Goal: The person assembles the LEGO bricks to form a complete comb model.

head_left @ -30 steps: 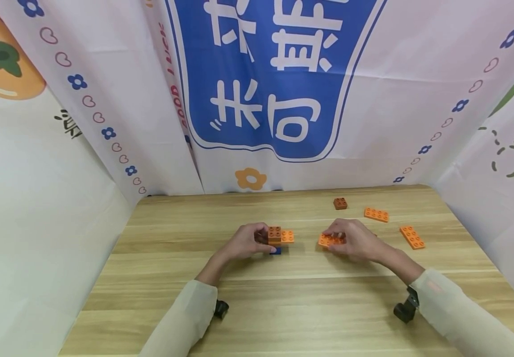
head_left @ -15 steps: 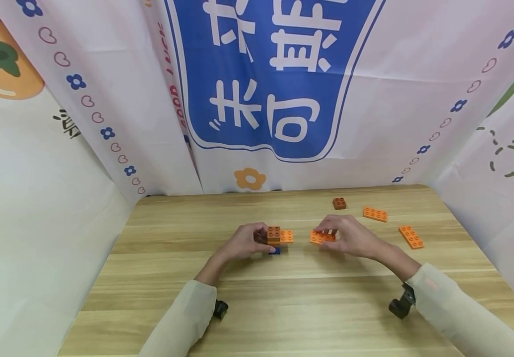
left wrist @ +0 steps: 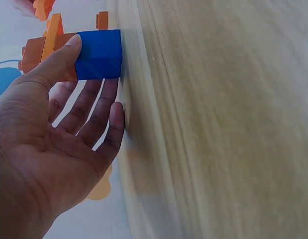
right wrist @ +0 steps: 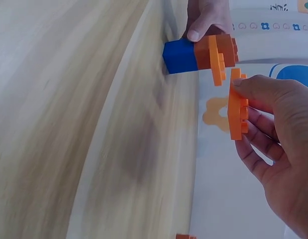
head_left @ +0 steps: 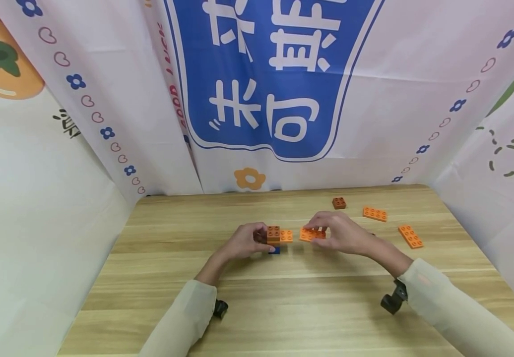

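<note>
My left hand (head_left: 243, 241) grips a small stack of building bricks from its left side. At the bottom of that stack is a blue brick (left wrist: 100, 54), with a brown brick on it, then a flat orange plate (head_left: 286, 236) jutting out to the right, and a brown brick (head_left: 273, 233) on top. In my right hand (head_left: 339, 234), thumb and fingers pinch another flat orange plate (right wrist: 237, 105), studs up, held above the table. A narrow gap separates this plate from the jutting one. The left palm faces the stack, thumb on its near side in the left wrist view.
Toward the back right of the wooden table (head_left: 257, 302) lie a small brown brick (head_left: 339, 203), an orange plate (head_left: 375, 214) and another orange plate (head_left: 411, 236). A printed cloth (head_left: 373, 124) hangs behind the table and along both sides.
My right hand has moved left with the orange plate, bringing it close to the stack. The left hand and the stack have stayed in place.
</note>
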Motion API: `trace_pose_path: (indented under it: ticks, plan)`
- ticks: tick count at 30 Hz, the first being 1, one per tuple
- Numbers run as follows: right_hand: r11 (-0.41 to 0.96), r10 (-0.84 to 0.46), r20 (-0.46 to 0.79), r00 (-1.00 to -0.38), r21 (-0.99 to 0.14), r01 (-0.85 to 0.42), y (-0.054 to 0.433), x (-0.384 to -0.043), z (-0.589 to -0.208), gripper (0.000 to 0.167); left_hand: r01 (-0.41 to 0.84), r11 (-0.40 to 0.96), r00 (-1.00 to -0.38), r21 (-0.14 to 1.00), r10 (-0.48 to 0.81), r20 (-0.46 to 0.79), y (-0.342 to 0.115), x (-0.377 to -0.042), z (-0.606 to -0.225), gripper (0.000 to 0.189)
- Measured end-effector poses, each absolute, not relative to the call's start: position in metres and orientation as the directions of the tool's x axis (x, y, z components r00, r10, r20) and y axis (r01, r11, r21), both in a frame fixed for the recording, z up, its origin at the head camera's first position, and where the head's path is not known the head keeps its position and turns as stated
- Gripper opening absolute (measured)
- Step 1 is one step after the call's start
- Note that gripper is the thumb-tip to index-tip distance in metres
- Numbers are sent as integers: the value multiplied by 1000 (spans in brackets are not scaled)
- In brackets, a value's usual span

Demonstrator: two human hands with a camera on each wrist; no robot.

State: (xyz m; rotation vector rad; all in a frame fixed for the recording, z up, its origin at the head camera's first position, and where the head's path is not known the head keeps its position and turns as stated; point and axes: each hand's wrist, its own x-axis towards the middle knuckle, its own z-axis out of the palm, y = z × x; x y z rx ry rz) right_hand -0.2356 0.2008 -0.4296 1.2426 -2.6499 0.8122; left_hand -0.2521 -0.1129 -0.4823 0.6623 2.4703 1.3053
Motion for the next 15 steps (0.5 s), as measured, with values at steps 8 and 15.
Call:
trace_pose_path:
  ticks: [8,15]
  plan:
    - [498,-700,324,-636,-416,-761,188,-238,-424,33,263,492,-861,830,508,-28,-113,-253,-482,28]
    - [475,-712,345,-612,-406,-781,177,-239,-418,33,266,486,-859,833,512,-24,-112,-252,-482,28]
